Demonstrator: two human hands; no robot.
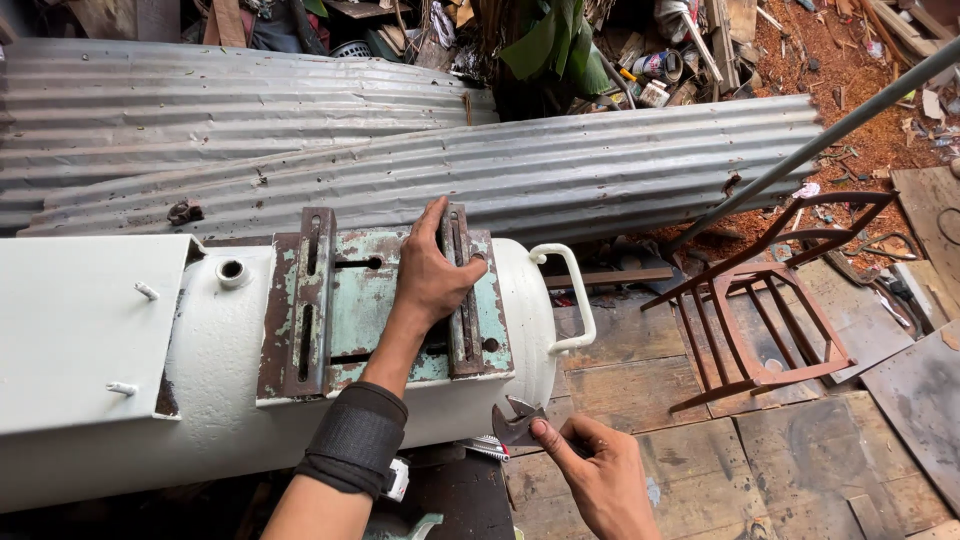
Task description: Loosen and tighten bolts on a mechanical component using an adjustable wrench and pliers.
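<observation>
You had your left hand (435, 275) pressed flat on the rusty mounting plate (385, 305) atop the white tank (300, 420), while your right hand (600, 475) pinched the adjustable wrench (515, 420) just below the plate's right edge. Bolt work, likely; the wrench's jaw needed seating next.

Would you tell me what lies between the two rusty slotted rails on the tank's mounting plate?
In the head view, the left hand rests on the pale green plate between the left rail and right rail.
</observation>
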